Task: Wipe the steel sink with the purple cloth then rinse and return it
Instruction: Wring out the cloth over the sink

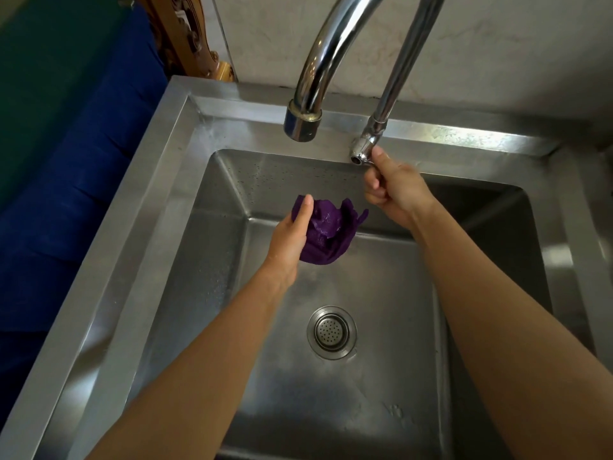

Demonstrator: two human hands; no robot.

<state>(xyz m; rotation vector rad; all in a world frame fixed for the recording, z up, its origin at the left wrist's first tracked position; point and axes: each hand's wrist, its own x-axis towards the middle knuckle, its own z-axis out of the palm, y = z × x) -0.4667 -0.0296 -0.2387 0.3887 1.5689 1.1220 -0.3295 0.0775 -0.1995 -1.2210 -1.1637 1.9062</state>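
Observation:
A wet, bunched purple cloth [328, 229] is held above the basin of the steel sink [205, 247], below the spout [302, 122] of the curved chrome faucet. My left hand [290, 237] cups the cloth from its left side. My right hand [391, 189] is closed around the faucet's tap handle [363, 151] at the back rim. No water stream shows under the spout. Droplets cover the sink's back wall.
A round strainer drain [331, 332] sits in the basin floor between my forearms. A tiled wall [497, 44] stands behind the sink. Blue fabric [66, 194] and a carved wooden piece [185, 34] lie to the left of the sink.

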